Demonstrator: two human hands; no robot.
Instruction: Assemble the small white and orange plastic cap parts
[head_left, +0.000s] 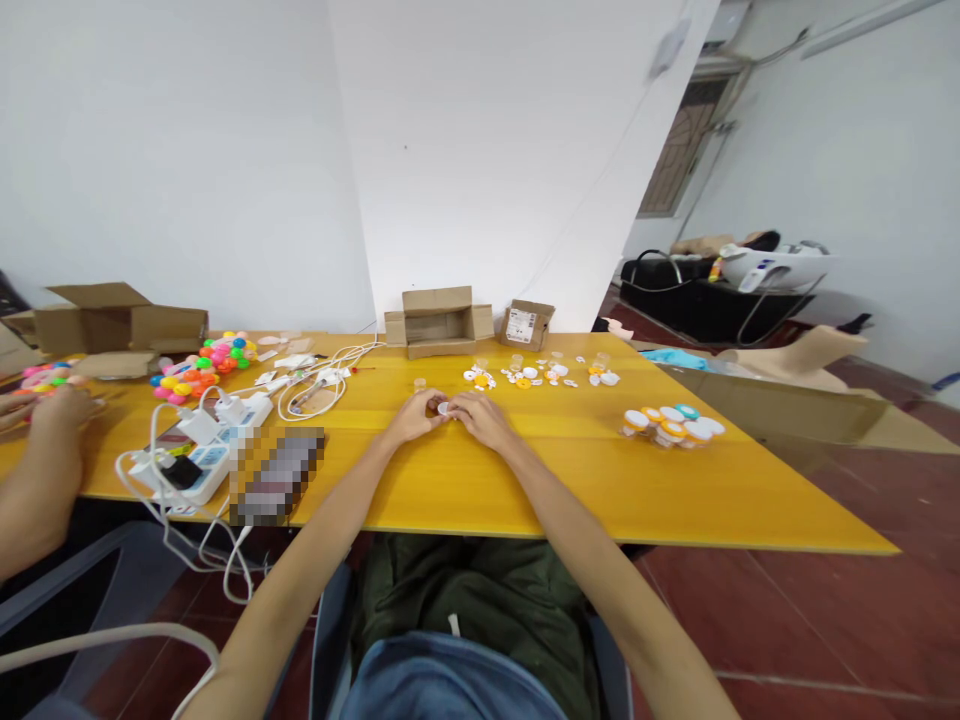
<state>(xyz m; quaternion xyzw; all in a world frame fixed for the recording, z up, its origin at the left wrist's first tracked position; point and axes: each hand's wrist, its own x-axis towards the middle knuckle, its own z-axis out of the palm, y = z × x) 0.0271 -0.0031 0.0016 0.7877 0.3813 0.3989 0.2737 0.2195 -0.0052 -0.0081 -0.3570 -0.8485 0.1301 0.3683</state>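
My left hand [412, 417] and my right hand [481, 416] meet above the yellow table. Their fingers are closed around a small white round piece [443, 408], which looks like a lid; its finer detail is too small to make out. Just behind my left hand stands a small clear plastic cup [419, 384]. Farther back lie loose white and yellow small parts [525, 380], with a few more clear cups [517, 362] among them. To the right, several small jars [672, 428] with white, yellow and teal lids are grouped together.
An open cardboard box [439, 340] and a smaller carton [526, 326] stand against the wall. On the left are a power strip [217, 460] with white cables, a phone [279, 475] and colourful beaded items [199, 375]. A co-worker's arm [45, 470] reaches in at the far left.
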